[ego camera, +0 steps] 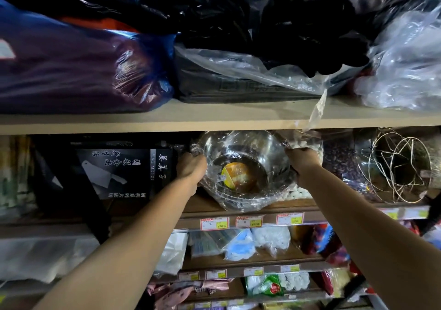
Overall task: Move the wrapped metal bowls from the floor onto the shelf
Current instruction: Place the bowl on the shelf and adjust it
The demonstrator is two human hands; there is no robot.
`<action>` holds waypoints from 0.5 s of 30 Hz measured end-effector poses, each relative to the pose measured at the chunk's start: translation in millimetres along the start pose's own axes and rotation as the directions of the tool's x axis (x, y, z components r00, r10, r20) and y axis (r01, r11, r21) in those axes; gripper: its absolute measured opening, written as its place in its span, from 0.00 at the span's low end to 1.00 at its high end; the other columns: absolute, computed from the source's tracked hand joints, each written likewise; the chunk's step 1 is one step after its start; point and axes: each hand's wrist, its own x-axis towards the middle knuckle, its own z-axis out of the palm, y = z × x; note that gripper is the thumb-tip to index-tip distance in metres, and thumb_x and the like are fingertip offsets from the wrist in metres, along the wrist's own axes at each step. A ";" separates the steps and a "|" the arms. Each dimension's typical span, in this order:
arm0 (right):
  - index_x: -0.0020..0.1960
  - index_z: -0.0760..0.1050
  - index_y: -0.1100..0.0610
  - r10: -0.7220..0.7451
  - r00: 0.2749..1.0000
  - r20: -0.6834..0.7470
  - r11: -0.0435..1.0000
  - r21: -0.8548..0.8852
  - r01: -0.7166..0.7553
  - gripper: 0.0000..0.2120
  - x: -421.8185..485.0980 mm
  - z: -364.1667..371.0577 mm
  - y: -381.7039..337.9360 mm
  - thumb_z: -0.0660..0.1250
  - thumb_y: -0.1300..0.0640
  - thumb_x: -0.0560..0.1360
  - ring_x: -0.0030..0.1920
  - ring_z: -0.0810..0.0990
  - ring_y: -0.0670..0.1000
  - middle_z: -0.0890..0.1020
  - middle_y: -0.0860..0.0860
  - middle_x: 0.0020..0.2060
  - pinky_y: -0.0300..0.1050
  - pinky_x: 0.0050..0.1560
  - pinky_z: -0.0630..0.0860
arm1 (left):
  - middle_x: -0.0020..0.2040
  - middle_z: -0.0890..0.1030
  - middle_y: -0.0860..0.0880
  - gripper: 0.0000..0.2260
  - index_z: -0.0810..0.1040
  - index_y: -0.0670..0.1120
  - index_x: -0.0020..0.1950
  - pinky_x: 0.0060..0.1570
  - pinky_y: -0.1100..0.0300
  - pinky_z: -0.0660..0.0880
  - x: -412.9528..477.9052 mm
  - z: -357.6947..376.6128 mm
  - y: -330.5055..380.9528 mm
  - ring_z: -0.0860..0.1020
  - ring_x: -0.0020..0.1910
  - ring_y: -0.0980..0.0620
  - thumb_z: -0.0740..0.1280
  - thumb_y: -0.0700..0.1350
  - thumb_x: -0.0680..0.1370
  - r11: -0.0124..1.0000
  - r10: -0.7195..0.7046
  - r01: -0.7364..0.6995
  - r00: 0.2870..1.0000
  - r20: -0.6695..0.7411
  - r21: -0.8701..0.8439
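Note:
A wrapped metal bowl [243,164], shiny steel in clear plastic with a yellow-orange label inside, is tilted with its opening toward me, in the gap under the pale upper shelf board [214,116]. Its lower edge rests at the brown shelf [205,206]. My left hand [191,166] grips the bowl's left rim and my right hand [301,164] grips the right rim, both arms stretched up and forward. A loose strip of plastic wrap hangs from above by the right hand.
Black knife boxes [124,171] stand just left of the bowl. A bag of white pieces [300,194] and gold wire frames [401,169] sit to the right. Bagged fabrics [238,47] fill the top shelf. Price tags [214,223] line the shelf edge; packaged goods lie below.

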 end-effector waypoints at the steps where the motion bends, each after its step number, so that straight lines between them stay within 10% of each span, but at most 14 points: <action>1: 0.47 0.75 0.58 -0.023 1.000 -0.013 1.000 -0.004 0.023 0.08 0.1 0.2 0.8 0.67 0.53 0.77 0.27 0.72 0.51 0.75 0.54 0.30 0.43 0.28 0.70 | 0.56 0.79 0.39 0.12 0.73 0.41 0.58 0.53 0.44 0.78 -0.5 1.7 -2.1 0.79 0.51 0.40 0.60 0.44 0.77 1.000 -0.004 0.004 1.000 -0.002 0.001; 8: 0.32 0.70 0.56 -0.106 0.991 -0.085 0.994 -0.051 0.102 0.11 -6.8 -1.1 6.6 0.61 0.64 0.72 0.25 0.67 0.51 0.71 0.53 0.26 0.42 0.26 0.63 | 0.57 0.80 0.37 0.14 0.74 0.40 0.58 0.47 0.43 0.80 3.0 8.0 4.7 0.80 0.52 0.38 0.58 0.46 0.78 0.999 -0.039 0.039 0.999 0.011 -0.013; 15: 0.60 0.77 0.60 -0.259 0.966 0.025 0.939 -0.230 0.257 0.20 -25.5 17.2 20.7 0.56 0.69 0.71 0.45 0.82 0.60 0.83 0.61 0.46 0.56 0.45 0.81 | 0.57 0.80 0.35 0.16 0.76 0.37 0.58 0.54 0.42 0.78 27.5 11.5 -3.7 0.80 0.53 0.38 0.58 0.46 0.79 0.997 -0.029 0.032 0.999 -0.040 0.063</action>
